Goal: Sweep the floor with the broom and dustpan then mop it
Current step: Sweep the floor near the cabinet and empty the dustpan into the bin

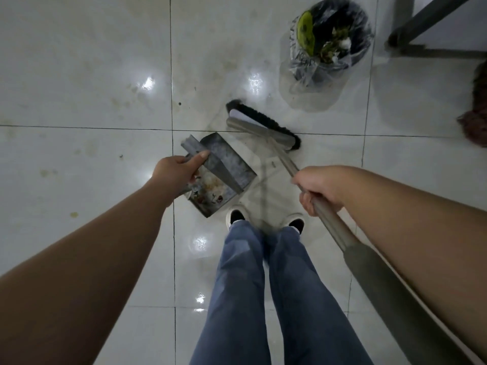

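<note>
A grey metal dustpan [224,164] hangs just above the white tiled floor, in front of my feet, with crumbs and scraps lying in its lower end. My left hand [176,171] grips its handle, thumb laid along the top. The broom [263,125], with a grey head and black bristles, rests on the floor just right of the dustpan. Its long grey pole runs back toward me, and my right hand [321,189] is wrapped round that pole.
A bin lined with a clear bag [329,40] holds rubbish at the back right. Dark furniture legs [427,27] stand in the top right corner. A brown mop head [477,109] lies at the right edge. Yellowish stains mark the tiles on the left.
</note>
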`<state>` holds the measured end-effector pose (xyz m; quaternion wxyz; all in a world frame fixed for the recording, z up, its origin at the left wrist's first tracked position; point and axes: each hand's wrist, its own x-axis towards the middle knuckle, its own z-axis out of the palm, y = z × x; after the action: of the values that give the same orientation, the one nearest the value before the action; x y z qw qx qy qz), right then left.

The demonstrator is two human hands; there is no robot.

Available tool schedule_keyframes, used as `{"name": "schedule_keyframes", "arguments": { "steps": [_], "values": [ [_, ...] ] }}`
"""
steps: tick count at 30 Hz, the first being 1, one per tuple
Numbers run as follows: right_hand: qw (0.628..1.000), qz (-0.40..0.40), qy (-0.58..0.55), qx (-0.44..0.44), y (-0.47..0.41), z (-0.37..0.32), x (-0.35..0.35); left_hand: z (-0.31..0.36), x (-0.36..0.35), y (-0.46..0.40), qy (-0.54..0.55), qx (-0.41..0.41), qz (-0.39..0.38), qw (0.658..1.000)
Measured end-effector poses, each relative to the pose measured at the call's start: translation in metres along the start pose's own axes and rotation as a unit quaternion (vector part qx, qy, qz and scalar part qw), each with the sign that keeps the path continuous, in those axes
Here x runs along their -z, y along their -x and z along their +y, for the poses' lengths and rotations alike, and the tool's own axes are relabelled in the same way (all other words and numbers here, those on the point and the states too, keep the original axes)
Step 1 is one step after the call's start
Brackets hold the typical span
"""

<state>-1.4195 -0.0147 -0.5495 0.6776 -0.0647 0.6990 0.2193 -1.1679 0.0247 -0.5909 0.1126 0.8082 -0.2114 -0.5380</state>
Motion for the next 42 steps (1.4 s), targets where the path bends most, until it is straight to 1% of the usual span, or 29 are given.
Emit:
{"name": "schedule_keyframes", "arguments": {
  "steps": [3,6,8,13,16,18,21,24,26,29,30,32,33,35,37,40,42],
  "values": [
    [0.999,-0.027,0.025,-0.015,0.005,0.022,-0.018,-0.004,-0.003,0.004,0.022,-0.002,-0.015,1.0],
    [0.997,-0.071,-0.009,-0.025,0.016,0.045,-0.021,-0.007,0.0,0.008,-0.001,-0.016,-0.011,1.0],
    [0.997,-0.064,-0.034,-0.02,0.025,0.061,-0.015,-0.01,0.003,0.01,-0.016,-0.013,-0.01,1.0],
    [0.998,-0.005,-0.067,0.01,0.044,0.079,0.012,-0.02,0.008,0.02,-0.04,-0.019,-0.004,0.999],
    [0.995,-0.003,-0.097,0.008,0.047,0.074,0.026,-0.025,0.003,0.025,-0.045,-0.023,-0.009,0.999],
    [0.989,-0.02,-0.146,0.01,0.045,0.068,0.034,-0.027,-0.001,0.027,-0.052,-0.03,-0.003,0.998],
    [0.965,-0.082,-0.249,0.002,0.04,0.067,0.045,-0.028,-0.005,0.032,-0.06,-0.046,0.017,0.997],
    [0.925,-0.139,-0.353,0.002,0.028,0.071,0.054,-0.027,-0.01,0.038,-0.06,-0.041,0.034,0.997],
    [0.894,-0.181,-0.408,0.042,0.02,0.07,0.056,-0.031,-0.014,0.042,-0.05,-0.038,0.055,0.996],
    [0.846,-0.201,-0.484,0.093,0.014,0.073,0.066,-0.034,-0.026,0.05,-0.035,-0.038,0.06,0.997],
    [0.839,-0.211,-0.492,0.096,0.014,0.073,0.069,-0.035,-0.03,0.053,-0.029,-0.038,0.063,0.997],
    [0.858,-0.18,-0.473,0.088,0.012,0.073,0.074,-0.037,-0.037,0.057,-0.024,-0.041,0.069,0.996],
    [0.879,-0.151,-0.446,0.073,0.007,0.072,0.077,-0.038,-0.039,0.058,-0.024,-0.044,0.073,0.996],
    [0.924,-0.103,-0.365,0.054,0.002,0.071,0.082,-0.039,-0.042,0.06,-0.026,-0.052,0.082,0.995],
    [0.956,-0.067,-0.283,0.051,0.004,0.071,0.082,-0.038,-0.043,0.063,-0.034,-0.056,0.091,0.994],
    [0.977,-0.044,-0.201,0.051,0.009,0.076,0.086,-0.041,-0.041,0.069,-0.048,-0.063,0.106,0.991],
    [0.978,-0.049,-0.194,0.055,0.015,0.085,0.087,-0.048,-0.037,0.077,-0.054,-0.067,0.107,0.99]
  ]
}}
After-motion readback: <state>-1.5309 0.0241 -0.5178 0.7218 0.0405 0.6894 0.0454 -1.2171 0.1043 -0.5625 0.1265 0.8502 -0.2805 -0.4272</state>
